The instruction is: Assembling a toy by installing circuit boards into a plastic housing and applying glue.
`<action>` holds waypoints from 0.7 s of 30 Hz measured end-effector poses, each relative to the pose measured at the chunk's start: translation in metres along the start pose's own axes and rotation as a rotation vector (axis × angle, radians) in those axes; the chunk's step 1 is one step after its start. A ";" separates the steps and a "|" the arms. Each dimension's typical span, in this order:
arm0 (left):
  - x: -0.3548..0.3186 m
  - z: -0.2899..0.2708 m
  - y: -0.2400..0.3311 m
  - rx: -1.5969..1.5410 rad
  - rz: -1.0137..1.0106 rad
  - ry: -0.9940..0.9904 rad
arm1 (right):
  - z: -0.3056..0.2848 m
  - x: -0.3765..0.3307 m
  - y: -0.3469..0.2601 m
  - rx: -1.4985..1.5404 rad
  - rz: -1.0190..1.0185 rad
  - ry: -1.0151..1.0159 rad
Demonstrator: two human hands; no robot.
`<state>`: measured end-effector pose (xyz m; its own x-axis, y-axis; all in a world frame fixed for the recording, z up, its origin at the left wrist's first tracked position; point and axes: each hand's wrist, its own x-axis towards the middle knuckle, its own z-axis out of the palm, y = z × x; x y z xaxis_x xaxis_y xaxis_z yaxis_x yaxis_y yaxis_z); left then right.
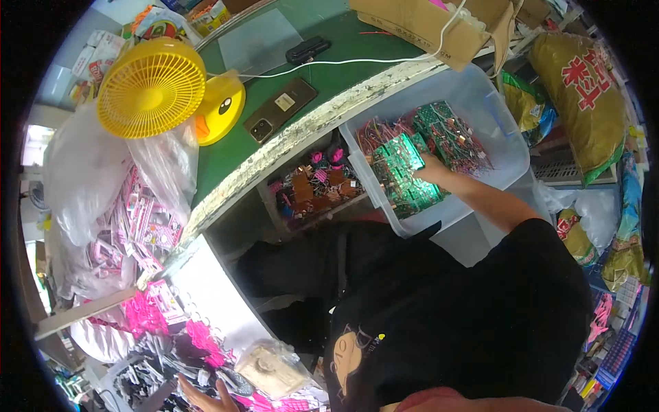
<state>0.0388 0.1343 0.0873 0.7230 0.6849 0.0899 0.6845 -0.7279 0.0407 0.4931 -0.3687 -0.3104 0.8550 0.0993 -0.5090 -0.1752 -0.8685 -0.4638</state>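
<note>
On the right side, my right hand (432, 169) reaches into a translucent plastic bin (506, 147), its fingers closed on a green circuit board (405, 152). More green circuit boards (443, 127) with red wires lie in stacks around it. At the lower left edge is my left hand (206, 397), partly cut off, with its fingers apart and nothing seen in them. It is over a pile of grey plastic parts (154, 367), beside bright pink plastic pieces (204, 342). Close to it lies a clear bag (271, 371) with something beige inside.
A green tabletop (226, 154) with a worn edge carries a yellow fan (152, 88), a phone (281, 110), a black object (307, 50) and a cardboard box (429, 31). An open drawer (322, 185) holds small parts. Pink packages (147, 230) fill a plastic bag at left.
</note>
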 end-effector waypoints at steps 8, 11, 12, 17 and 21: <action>0.021 0.020 -0.024 0.000 0.164 -0.017 | -0.001 -0.062 -0.044 0.086 -0.277 0.173; 0.030 0.026 -0.013 -0.015 0.193 -0.068 | -0.010 -0.042 -0.030 0.203 -0.056 -0.061; 0.031 0.029 -0.006 -0.045 0.148 -0.077 | -0.011 -0.038 -0.025 0.126 -0.076 -0.039; 0.034 0.028 -0.003 -0.050 0.159 -0.093 | -0.014 -0.053 -0.037 -0.288 -0.218 0.275; 0.033 0.032 -0.011 -0.038 0.186 -0.066 | 0.003 -0.035 -0.017 -0.130 -0.110 0.258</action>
<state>0.0579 0.1663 0.0579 0.8420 0.5384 0.0344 0.5356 -0.8418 0.0671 0.4650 -0.3560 -0.2869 0.9641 0.0835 -0.2522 -0.0254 -0.9160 -0.4005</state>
